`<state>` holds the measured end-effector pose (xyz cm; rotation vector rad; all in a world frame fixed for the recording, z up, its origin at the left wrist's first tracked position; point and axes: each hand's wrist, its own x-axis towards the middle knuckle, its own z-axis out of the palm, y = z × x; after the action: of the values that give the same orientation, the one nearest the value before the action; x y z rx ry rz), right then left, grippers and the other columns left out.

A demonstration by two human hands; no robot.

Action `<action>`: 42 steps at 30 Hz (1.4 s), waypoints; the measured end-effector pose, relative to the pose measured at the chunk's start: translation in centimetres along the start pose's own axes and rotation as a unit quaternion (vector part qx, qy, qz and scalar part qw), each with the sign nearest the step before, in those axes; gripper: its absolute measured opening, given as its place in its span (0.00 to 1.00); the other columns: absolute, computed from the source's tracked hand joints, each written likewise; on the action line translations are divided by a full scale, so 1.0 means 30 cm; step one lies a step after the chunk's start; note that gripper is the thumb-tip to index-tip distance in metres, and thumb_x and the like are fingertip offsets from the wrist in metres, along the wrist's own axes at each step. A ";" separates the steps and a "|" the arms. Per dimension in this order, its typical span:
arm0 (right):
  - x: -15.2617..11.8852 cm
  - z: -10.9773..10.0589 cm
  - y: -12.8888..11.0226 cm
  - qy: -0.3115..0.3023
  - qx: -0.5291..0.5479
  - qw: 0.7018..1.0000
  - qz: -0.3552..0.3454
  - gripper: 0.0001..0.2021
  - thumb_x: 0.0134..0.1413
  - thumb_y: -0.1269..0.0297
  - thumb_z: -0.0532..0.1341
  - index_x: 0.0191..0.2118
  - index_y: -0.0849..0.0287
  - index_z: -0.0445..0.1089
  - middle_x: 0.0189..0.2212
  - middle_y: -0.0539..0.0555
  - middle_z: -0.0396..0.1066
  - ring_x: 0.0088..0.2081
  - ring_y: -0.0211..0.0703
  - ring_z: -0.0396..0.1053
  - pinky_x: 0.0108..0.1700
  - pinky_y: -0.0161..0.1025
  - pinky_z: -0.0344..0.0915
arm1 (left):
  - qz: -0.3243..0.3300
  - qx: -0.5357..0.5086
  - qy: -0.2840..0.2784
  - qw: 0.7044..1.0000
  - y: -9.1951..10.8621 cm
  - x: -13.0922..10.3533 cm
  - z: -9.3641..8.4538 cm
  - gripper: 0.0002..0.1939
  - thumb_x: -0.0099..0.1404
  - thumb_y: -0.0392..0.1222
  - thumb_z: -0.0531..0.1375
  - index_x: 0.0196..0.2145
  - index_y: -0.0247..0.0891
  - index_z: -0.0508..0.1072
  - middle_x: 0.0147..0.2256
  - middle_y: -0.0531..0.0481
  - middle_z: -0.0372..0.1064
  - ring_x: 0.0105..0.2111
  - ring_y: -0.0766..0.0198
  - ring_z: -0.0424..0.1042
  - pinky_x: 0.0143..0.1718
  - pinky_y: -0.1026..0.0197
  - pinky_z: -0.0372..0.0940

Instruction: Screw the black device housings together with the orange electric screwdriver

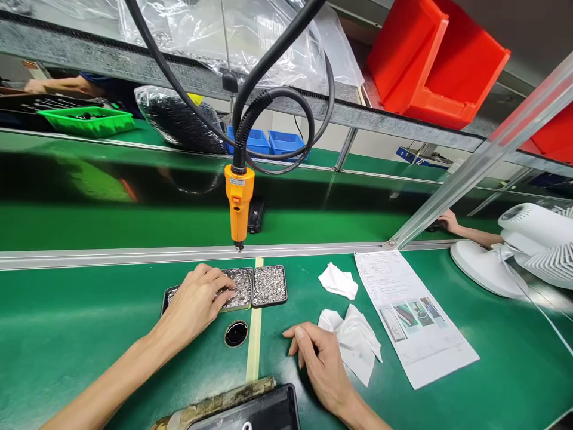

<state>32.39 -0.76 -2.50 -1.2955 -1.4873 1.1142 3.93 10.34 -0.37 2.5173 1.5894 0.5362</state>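
Head view, looking down on a green desk (89, 322). My left hand (197, 301) lies over the left tray (239, 285), fingertips (226, 294) curled down into the small silver parts, thumb tucked under; I cannot tell whether anything is pinched yet, the fingers hide it. Beside it, touching, sits a second tray (269, 285) of finer silver bits, likely screws, kept side by side so both are within one reach. My right hand (320, 358) rests flat on the desk, grip loosely spread, holding nothing, its fingers just beside a white cloth (356, 343). A second cloth (338, 280) lies farther back.

Between my hands, near the yellow tape line (255, 340), a small black round part (236, 333) lies alone on the desk, close under the left wrist. An orange driver (239, 206) hangs on its black cable (268, 101) straight above the trays, tip down, so it can be pulled onto work without being picked up. A paper sheet (414, 316) with photos lies to the right, turned toward me for reading. A dark tray edge (250, 412) shows at the bottom.

White fan (514, 257) stands at far right. Another person's hand (447, 222) rests beyond the rail (134, 257); another arm (58, 86) is at top left by a green bin (89, 119). Red bins (430, 60) sit on the shelf above.
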 end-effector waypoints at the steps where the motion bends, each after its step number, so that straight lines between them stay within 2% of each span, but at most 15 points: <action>1: -0.001 0.000 0.000 -0.001 -0.002 1.000 0.000 0.24 0.72 0.46 0.51 0.41 0.57 0.79 0.26 0.50 0.71 0.24 0.34 0.63 0.30 0.35 0.58 | -0.002 -0.005 -0.001 1.000 -0.001 -0.002 0.001 0.16 0.73 0.50 0.55 0.41 0.41 0.81 0.41 0.45 0.76 0.44 0.48 0.65 0.46 0.47 0.61; 6: 0.003 0.000 -0.002 0.000 -0.007 1.000 -0.001 0.24 0.72 0.47 0.51 0.41 0.57 0.79 0.25 0.49 0.70 0.24 0.35 0.63 0.31 0.36 0.58 | -0.011 -0.038 0.010 0.999 0.000 -0.011 0.002 0.19 0.75 0.50 0.52 0.44 0.43 0.82 0.43 0.46 0.77 0.45 0.49 0.66 0.49 0.46 0.61; 9: 0.004 0.000 -0.002 0.000 -0.008 1.000 -0.001 0.23 0.72 0.47 0.52 0.40 0.57 0.78 0.26 0.49 0.71 0.24 0.35 0.63 0.31 0.36 0.58 | -0.021 -0.068 0.026 0.997 -0.018 -0.030 -0.021 0.20 0.74 0.54 0.52 0.48 0.45 0.80 0.46 0.49 0.77 0.49 0.51 0.67 0.52 0.48 0.61; 13: 0.000 -0.002 0.002 0.003 -0.009 1.000 -0.001 0.23 0.72 0.47 0.52 0.41 0.56 0.79 0.26 0.49 0.71 0.24 0.34 0.63 0.31 0.36 0.58 | -0.055 -0.083 0.045 0.994 -0.094 -0.099 -0.082 0.21 0.75 0.57 0.50 0.49 0.49 0.78 0.49 0.53 0.77 0.52 0.55 0.68 0.55 0.52 0.62; 16: -0.002 -0.004 0.002 -0.007 -0.013 1.000 0.006 0.22 0.72 0.47 0.52 0.43 0.56 0.79 0.26 0.49 0.71 0.25 0.35 0.63 0.31 0.36 0.58 | -0.090 -0.037 0.038 0.995 -0.153 -0.160 -0.109 0.22 0.71 0.62 0.52 0.46 0.47 0.79 0.45 0.50 0.78 0.49 0.48 0.68 0.50 0.48 0.63; 18: -0.003 -0.003 0.001 -0.010 -0.020 1.000 0.007 0.22 0.71 0.47 0.53 0.44 0.56 0.79 0.27 0.50 0.71 0.26 0.36 0.63 0.31 0.37 0.58 | -0.092 -0.019 0.020 0.995 -0.167 -0.186 -0.105 0.25 0.67 0.64 0.56 0.46 0.45 0.80 0.44 0.47 0.77 0.46 0.46 0.67 0.48 0.47 0.63; 21: -0.003 0.000 0.000 -0.002 -0.025 1.000 0.007 0.23 0.71 0.46 0.53 0.44 0.56 0.79 0.27 0.50 0.71 0.27 0.37 0.64 0.31 0.37 0.58 | -0.095 -0.023 0.012 0.995 -0.152 -0.197 -0.076 0.24 0.68 0.62 0.57 0.47 0.42 0.79 0.43 0.45 0.75 0.45 0.47 0.66 0.48 0.47 0.63; 26: -0.001 0.003 -0.001 0.004 -0.032 0.999 0.006 0.24 0.71 0.45 0.52 0.44 0.57 0.79 0.27 0.50 0.71 0.26 0.38 0.64 0.31 0.38 0.58 | -0.127 -0.047 0.025 0.990 -0.118 -0.192 -0.048 0.18 0.69 0.57 0.56 0.40 0.41 0.78 0.41 0.46 0.76 0.45 0.49 0.67 0.47 0.49 0.62; 31: 0.003 0.005 0.001 0.003 -0.024 1.000 -0.003 0.23 0.71 0.46 0.53 0.44 0.57 0.79 0.26 0.49 0.70 0.25 0.36 0.63 0.31 0.37 0.58 | -0.151 -0.075 0.028 0.985 -0.105 -0.195 -0.064 0.15 0.69 0.53 0.54 0.36 0.44 0.77 0.40 0.48 0.76 0.45 0.50 0.67 0.47 0.51 0.61; 36: 0.000 0.000 0.010 0.008 0.030 0.999 0.016 0.24 0.70 0.45 0.53 0.44 0.59 0.77 0.27 0.50 0.70 0.24 0.34 0.63 0.30 0.35 0.59 | -0.174 -0.104 0.050 0.978 -0.064 -0.194 -0.100 0.19 0.69 0.60 0.54 0.39 0.46 0.78 0.44 0.50 0.76 0.48 0.51 0.68 0.51 0.52 0.61; 38: 0.013 -0.006 0.001 -0.003 0.064 0.997 0.036 0.24 0.69 0.43 0.54 0.44 0.60 0.76 0.27 0.50 0.70 0.24 0.34 0.64 0.28 0.35 0.57 | -0.192 -0.115 0.066 0.972 -0.043 -0.203 -0.109 0.20 0.69 0.62 0.54 0.39 0.45 0.76 0.40 0.51 0.76 0.43 0.54 0.70 0.47 0.53 0.63; 40: 0.045 -0.011 -0.033 -0.019 0.098 0.993 0.056 0.25 0.68 0.42 0.55 0.44 0.61 0.75 0.27 0.50 0.70 0.22 0.34 0.63 0.24 0.34 0.54 | -0.220 -0.127 0.078 0.964 -0.023 -0.220 -0.104 0.22 0.70 0.64 0.51 0.38 0.44 0.74 0.31 0.52 0.72 0.30 0.58 0.68 0.35 0.57 0.63; 42: 0.096 -0.008 -0.099 -0.020 0.088 0.995 0.031 0.24 0.68 0.43 0.55 0.46 0.60 0.74 0.28 0.51 0.71 0.24 0.36 0.65 0.25 0.34 0.57 | -0.236 -0.169 0.084 0.953 -0.004 -0.240 -0.084 0.24 0.71 0.65 0.50 0.37 0.43 0.72 0.26 0.54 0.69 0.25 0.61 0.65 0.29 0.59 0.61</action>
<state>31.61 1.92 0.56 -1.2099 -1.3528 1.2869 0.14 3.74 0.26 1.8043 1.8839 0.8788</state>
